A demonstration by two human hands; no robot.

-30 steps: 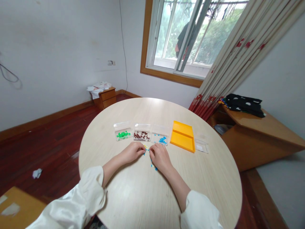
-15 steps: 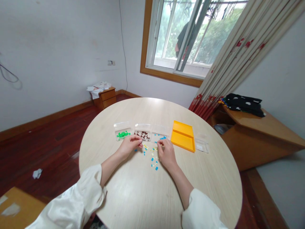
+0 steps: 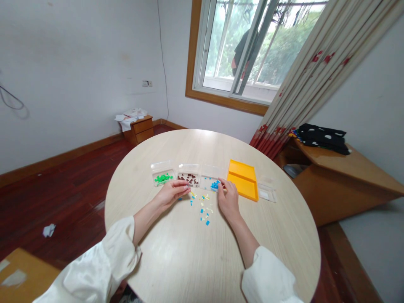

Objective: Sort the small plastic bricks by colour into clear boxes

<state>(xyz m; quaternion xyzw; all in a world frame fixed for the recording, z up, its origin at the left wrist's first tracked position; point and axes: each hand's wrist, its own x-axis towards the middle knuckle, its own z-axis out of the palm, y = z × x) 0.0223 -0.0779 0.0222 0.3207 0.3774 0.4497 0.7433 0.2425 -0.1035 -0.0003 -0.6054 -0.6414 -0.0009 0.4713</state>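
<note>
Showing left hand point(image 3: 168, 195) narrowly pinched, brown pieces point(image 3: 192, 180) just beyond, and right hand point(image 3: 228, 199) loosely curled, blue pieces point(image 3: 215, 185) just left. Can't tell grip contents in either.

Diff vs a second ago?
Right hand moved right and away, to the blue-piece box; left hand shifted slightly left and away. More loose pieces show between them. Gripping unclear. Yellow tray and green-piece box look unmoved.

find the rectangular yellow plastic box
In the head view, the rectangular yellow plastic box lies right of centre on the round pale table, beyond the right hand.
</note>
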